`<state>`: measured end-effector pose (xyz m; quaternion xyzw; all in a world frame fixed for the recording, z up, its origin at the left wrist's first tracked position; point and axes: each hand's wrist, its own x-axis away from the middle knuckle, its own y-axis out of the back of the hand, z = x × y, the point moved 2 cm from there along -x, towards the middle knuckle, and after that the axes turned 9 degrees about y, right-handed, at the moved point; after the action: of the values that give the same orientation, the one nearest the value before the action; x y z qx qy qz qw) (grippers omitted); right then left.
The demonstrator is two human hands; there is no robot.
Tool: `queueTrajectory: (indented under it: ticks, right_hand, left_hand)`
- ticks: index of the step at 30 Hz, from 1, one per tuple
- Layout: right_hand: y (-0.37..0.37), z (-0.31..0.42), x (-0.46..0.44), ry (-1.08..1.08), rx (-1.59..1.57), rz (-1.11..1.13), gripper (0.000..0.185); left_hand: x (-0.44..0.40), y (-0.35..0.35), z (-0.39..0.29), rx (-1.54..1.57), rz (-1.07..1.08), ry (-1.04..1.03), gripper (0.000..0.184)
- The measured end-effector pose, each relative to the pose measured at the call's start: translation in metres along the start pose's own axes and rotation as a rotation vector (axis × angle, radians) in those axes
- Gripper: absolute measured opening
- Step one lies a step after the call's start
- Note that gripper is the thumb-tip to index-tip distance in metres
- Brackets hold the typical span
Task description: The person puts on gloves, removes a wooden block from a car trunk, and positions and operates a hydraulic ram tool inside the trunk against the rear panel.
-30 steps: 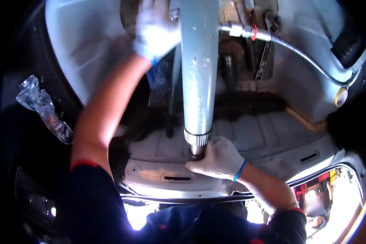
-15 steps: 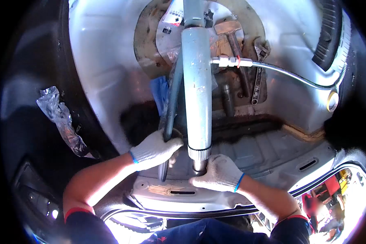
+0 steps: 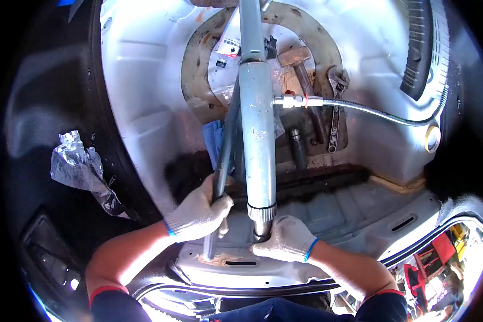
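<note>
Left hand (image 3: 197, 214) gloved, wrist angled inward, fingers closed around a slanting metal bar (image 3: 225, 153); right hand (image 3: 288, 240) gloved, thumb extended across the lower end of a grey cylinder (image 3: 258, 134), other fingers' spacing not discernible; cylinder body beyond right fingertips, hose (image 3: 370, 108) farther beyond them

White gloves (image 3: 198, 216) with blue cuffs.
</note>
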<state>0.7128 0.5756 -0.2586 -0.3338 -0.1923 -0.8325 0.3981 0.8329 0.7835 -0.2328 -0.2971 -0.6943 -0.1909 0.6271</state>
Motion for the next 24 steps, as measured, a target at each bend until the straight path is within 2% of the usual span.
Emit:
queueTrajectory:
  ticks: [1,2,3,5,7,8,11,12,13,14,18,19,21,22,23,24]
  right_hand:
    - [0.001,0.002,-0.001,0.002,0.000,0.003,0.047]
    - [0.003,0.004,-0.001,-0.006,-0.006,0.041,0.047]
    - [0.005,0.005,-0.001,-0.013,-0.011,0.076,0.047]
    - [0.000,0.002,0.000,0.004,-0.023,0.039,0.047]
    - [0.004,0.002,0.001,0.009,-0.034,-0.001,0.048]
    - [0.009,0.005,0.001,-0.007,-0.042,0.037,0.046]
    - [0.009,0.006,0.000,-0.029,-0.062,0.089,0.044]
    - [0.009,0.005,0.000,-0.023,-0.064,0.089,0.044]
    - [0.009,0.006,0.000,-0.016,-0.065,0.089,0.044]
    - [0.010,0.008,0.000,-0.028,-0.058,0.091,0.044]
    - [0.019,0.013,0.000,-0.064,-0.038,0.121,0.043]
    - [0.018,0.012,-0.001,-0.044,-0.049,0.103,0.042]
    - [0.011,0.007,0.001,-0.034,-0.066,0.089,0.042]
    - [0.007,0.004,0.000,-0.049,-0.076,0.128,0.042]
    - [0.006,0.002,-0.003,-0.059,-0.080,0.159,0.042]
    - [0.007,0.003,0.001,-0.017,-0.017,0.037,0.044]
  left_hand:
    - [-0.017,-0.004,0.012,-0.036,-0.034,0.028,0.054]
    - [-0.059,0.004,0.047,-0.380,-0.144,-0.240,0.062]
    - [-0.090,0.006,0.066,-0.466,-0.259,-0.316,0.074]
    - [-0.114,-0.001,0.061,-0.570,-0.311,-0.218,0.077]
    - [-0.137,0.000,0.059,-0.591,-0.281,-0.311,0.078]
    - [-0.146,0.009,0.052,-0.626,-0.152,-0.167,0.079]
    - [-0.133,0.034,0.011,-0.274,-0.475,-0.371,0.045]
    - [-0.130,0.046,-0.006,-0.092,-0.590,-0.594,0.033]
    - [-0.128,0.061,-0.024,-0.044,-0.671,-0.657,0.029]
    - [-0.131,0.074,-0.040,0.166,-0.576,-0.657,0.030]
    - [-0.126,0.074,-0.092,0.565,-0.451,-0.560,0.043]
    - [-0.127,0.071,-0.100,0.563,-0.447,-0.559,0.043]
    - [-0.130,0.067,-0.117,0.398,-0.436,-0.733,0.044]
    - [-0.141,0.079,-0.129,0.274,-0.511,-0.772,0.045]
    - [-0.154,0.093,-0.147,0.151,-0.685,-0.802,0.045]
    - [-0.156,0.100,-0.169,0.309,-0.602,-0.782,0.044]
